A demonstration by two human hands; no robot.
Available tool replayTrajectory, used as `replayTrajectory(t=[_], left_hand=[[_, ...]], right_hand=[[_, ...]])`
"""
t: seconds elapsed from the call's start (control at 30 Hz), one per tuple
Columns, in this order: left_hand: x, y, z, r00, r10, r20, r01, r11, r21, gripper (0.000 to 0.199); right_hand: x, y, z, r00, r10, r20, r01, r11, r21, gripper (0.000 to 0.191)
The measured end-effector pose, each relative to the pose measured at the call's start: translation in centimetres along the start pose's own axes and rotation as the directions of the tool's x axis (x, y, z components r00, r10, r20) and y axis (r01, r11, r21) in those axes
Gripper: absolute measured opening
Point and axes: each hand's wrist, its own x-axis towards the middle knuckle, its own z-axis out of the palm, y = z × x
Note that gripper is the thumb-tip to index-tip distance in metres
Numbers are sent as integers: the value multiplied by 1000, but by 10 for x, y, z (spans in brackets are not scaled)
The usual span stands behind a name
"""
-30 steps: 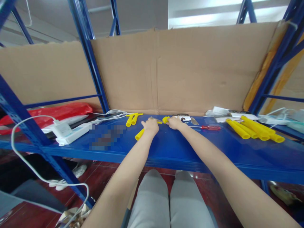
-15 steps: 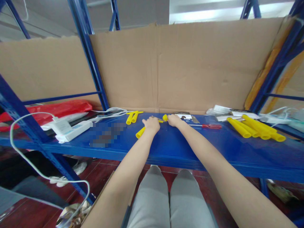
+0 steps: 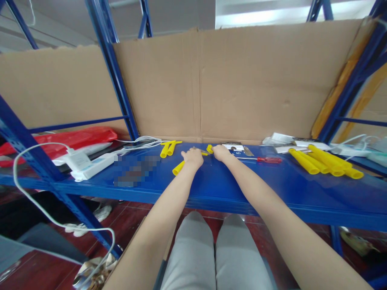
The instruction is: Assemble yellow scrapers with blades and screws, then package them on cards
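Observation:
Over the middle of the blue shelf (image 3: 223, 185), my left hand (image 3: 192, 157) is closed around a yellow tapered tube (image 3: 177, 168). The tube's wide open end points toward me, and a thin yellow tip shows on the far side of my fingers. Just to the right, my right hand (image 3: 220, 153) pinches a small yellow piece (image 3: 209, 149), close to that tip. Whether tip and piece touch, I cannot tell. A screwdriver with a red handle (image 3: 269, 160) lies right of my right hand, its shaft toward my wrist.
Two yellow tubes with crosspieces (image 3: 167, 149) lie at the back left. Several plain yellow tubes (image 3: 305, 162) are grouped at the right. A white power strip (image 3: 93, 167) with cables and a red bag (image 3: 75, 139) occupy the left side. Cardboard (image 3: 242, 80) walls off the back.

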Motion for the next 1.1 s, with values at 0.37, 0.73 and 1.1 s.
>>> replayTrajectory(t=[0.37,0.73,1.1], left_hand=[[3,-1,1,998,65,19,-66,998,24,48],[5,-1,4,967,240,88,-246,967,71,52],[7,-2,9,857,514,38,-514,858,-10,51]], right_hand=[[-2,4,2,993,108,-52,-105,993,52,37],[4,23,1,877,328,-351,-126,862,492,31],[-7,49,-22,738,636,-225,132,192,973,33]])
